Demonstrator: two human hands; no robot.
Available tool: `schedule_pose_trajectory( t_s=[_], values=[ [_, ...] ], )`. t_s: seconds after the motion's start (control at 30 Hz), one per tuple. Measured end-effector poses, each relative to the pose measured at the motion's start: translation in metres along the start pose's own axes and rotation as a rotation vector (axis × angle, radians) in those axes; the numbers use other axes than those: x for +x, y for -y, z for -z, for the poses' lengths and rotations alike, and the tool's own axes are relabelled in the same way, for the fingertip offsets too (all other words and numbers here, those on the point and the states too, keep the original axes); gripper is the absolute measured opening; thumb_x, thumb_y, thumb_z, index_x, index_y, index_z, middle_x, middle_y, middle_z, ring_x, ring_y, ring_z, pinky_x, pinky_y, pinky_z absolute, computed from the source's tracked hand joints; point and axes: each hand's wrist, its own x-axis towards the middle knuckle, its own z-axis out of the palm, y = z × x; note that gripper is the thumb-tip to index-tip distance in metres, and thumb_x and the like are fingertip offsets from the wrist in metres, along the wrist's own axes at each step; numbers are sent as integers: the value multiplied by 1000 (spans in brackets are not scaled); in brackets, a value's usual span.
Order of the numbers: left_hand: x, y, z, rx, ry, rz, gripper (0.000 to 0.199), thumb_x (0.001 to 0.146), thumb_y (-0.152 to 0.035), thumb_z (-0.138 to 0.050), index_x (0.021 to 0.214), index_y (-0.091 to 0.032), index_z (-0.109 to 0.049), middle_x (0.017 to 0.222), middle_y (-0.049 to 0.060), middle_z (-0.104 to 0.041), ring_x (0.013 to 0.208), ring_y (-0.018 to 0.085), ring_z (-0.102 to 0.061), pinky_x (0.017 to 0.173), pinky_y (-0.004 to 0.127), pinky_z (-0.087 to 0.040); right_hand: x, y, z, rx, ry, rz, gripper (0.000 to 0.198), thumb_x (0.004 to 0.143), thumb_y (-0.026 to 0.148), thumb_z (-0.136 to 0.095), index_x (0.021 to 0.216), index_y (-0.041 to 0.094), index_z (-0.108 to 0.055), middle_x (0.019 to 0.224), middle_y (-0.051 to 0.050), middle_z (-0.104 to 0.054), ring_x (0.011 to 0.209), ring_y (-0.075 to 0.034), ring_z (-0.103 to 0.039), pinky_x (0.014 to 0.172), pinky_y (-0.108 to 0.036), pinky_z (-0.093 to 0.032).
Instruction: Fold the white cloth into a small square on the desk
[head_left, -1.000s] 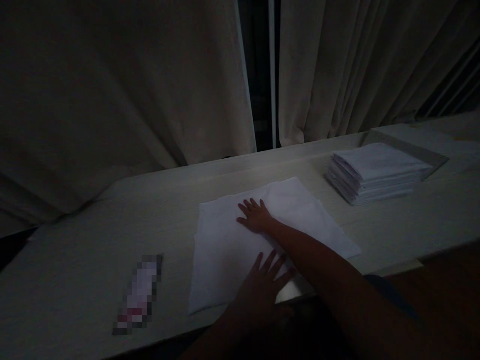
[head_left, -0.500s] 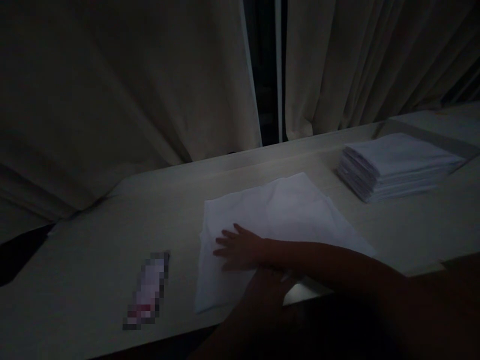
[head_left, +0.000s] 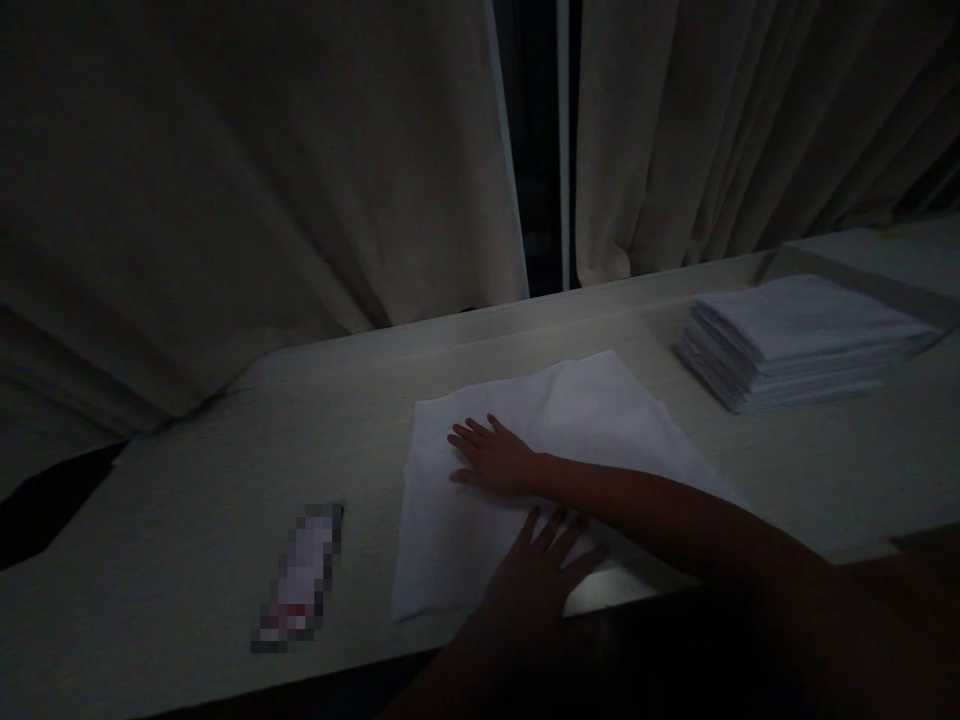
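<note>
Resting flat on white cloth — the right hand.

cloth on table, stack to its right, curtains behind

Curtains — parted, pale table, object (pixelated)

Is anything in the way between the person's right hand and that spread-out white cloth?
Nothing visible: the right hand appears to lie flat directly on the white cloth. The left hand is nearer the table's front edge.
</note>
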Motion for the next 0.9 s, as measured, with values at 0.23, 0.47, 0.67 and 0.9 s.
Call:
schedule_pose_trajectory(
  t_s=[0.23, 0.47, 0.67, 0.9],
  values=[
    [0, 0, 1, -26, 11, 5, 80, 84, -72, -37, 152, -39, -14, 162, 1, -13, 147, 34, -11, 116, 61, -8, -112, -58, 21, -24, 104, -181, 66, 95, 62, -33, 151, 28, -30, 159, -2, -22, 147, -26, -16, 120, -45, -6],
    [1, 0, 1, -3, 43, 17, 80, 84, -72, -38, 152, -38, -14, 163, 0, -4, 148, 32, -5, 117, 60, -5, -45, -162, 33, -94, 31, -535, 74, 95, 66, -17, 153, 21, -25, 160, -6, -17, 147, -29, -9, 118, -51, -4],
    [-1, -1, 2, -23, 36, 33, 79, 84, -74, -35, 152, -39, -16, 163, 0, -5, 149, 32, -5, 118, 59, -5, -21, -161, 39, -94, 13, -612, 80, 95, 66, -15, 154, 11, -19, 161, -14, -11, 147, -33, -5, 116, -55, -5],
    [-1, -2, 0, -13, -40, 7, 84, 80, -76, -39, 152, -37, -18, 162, 2, -16, 148, 32, -9, 118, 59, -6, -103, -34, 34, -121, -47, -281, 65, 96, 63, -24, 153, 31, -24, 161, -1, -15, 148, -28, -7, 118, -53, -1]
  ],
)
